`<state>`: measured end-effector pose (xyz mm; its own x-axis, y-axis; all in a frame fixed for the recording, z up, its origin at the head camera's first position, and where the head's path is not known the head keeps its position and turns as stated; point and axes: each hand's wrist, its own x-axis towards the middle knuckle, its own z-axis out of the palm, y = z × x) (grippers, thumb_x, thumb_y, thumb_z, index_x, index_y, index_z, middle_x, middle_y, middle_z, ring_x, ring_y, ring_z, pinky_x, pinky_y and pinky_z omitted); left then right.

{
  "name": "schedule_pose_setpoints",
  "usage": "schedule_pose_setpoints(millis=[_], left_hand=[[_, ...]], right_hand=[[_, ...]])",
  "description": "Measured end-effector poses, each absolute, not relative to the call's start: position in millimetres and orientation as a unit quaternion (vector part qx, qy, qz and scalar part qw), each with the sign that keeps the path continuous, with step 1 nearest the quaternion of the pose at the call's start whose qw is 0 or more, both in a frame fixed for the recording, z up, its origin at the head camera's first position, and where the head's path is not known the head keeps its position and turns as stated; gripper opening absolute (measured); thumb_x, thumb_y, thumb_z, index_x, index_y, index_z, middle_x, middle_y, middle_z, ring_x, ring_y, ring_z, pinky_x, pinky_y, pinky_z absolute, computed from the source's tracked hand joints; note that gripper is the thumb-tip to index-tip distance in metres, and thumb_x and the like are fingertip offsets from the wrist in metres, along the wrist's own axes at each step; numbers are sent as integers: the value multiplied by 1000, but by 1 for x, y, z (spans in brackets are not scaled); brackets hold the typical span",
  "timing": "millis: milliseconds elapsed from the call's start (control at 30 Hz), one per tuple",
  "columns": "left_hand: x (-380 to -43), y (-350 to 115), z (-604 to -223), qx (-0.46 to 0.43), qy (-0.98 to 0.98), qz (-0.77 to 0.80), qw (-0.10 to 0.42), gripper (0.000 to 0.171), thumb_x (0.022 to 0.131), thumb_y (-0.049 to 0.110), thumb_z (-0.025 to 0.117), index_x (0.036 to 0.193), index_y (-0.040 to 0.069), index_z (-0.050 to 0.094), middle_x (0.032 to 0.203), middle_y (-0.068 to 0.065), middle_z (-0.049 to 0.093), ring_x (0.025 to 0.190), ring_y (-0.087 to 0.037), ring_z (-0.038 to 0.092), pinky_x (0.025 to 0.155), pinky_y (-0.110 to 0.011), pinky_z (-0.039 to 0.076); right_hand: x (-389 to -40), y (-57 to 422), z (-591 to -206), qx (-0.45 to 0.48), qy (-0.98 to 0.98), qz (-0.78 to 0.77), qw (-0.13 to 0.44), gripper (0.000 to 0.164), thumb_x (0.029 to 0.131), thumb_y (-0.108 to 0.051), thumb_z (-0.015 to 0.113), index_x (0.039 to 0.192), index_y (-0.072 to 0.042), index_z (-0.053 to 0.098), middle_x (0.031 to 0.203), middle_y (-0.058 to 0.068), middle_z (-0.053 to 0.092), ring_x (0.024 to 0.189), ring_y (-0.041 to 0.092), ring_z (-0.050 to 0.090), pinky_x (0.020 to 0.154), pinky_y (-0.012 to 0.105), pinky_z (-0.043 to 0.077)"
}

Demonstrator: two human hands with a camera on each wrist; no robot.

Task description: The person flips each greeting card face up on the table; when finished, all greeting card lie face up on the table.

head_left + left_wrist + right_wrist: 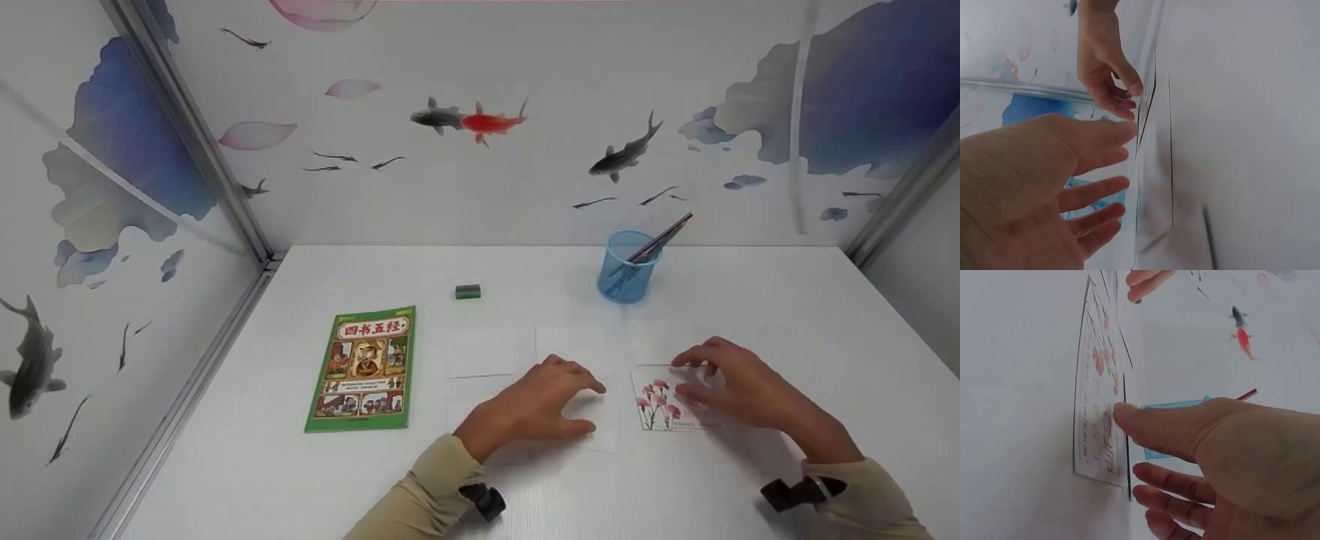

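Head: card [654,411] on table [225,480], right of left hand [531,405], partly beneath right hand [739,386] (the nearer); long axis left-right. Left wrist: left hand spread, empty. Right wrist: right hand spread, gripping nothing; thumb-to-card contact uncertain.

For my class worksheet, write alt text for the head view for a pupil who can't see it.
A person's right hand is over a pink-flowered card and the left hand over plain white cards, on a white table. A green-edged book lies to the left; a small green block and blue cup sit farther back.
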<state>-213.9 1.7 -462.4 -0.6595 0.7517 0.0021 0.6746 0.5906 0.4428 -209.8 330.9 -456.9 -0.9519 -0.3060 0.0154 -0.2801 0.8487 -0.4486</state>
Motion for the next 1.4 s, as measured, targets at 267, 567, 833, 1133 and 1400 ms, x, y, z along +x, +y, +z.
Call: schedule_pose_setpoints(millis=[267,567,833,1133,1400], left_hand=[[-213,-28,-466,399,887,185,140,73,96,50,81,160,27,53,164,6,52,151,-18,45,128,-39,40],[-227,-28,-472,384,899,184,107,62,101,52,75,153,24,60,165,1,50,154,-21,43,129,-41,38],[-232,-30,-474,378,902,187,93,54,104,46,73,151,24,62,165,2,52,155,-20,44,130,-41,37],[-227,-36,-476,392,889,211,104,58,102,47,75,153,25,59,162,7,55,155,-19,44,130,-42,37],[-229,-35,-473,400,866,263,144,59,99,35,81,153,24,60,159,5,55,152,-17,43,127,-37,41]], right_hand=[[-212,274,-446,-217,940,-249,82,34,98,-33,82,129,-18,76,119,0,71,102,18,62,79,26,56],[-225,232,-456,-250,938,-219,93,49,95,-42,84,134,-15,72,130,5,66,120,26,62,102,53,58],[-227,230,-462,-240,942,-217,88,65,83,-50,93,135,-18,72,137,5,62,131,31,58,111,59,53],[-225,229,-462,-260,933,-219,118,77,79,-55,95,137,-15,65,120,3,60,115,21,55,97,45,54],[-226,230,-455,-203,943,-206,165,79,71,-53,100,128,-14,63,128,7,56,122,26,50,109,55,53]])
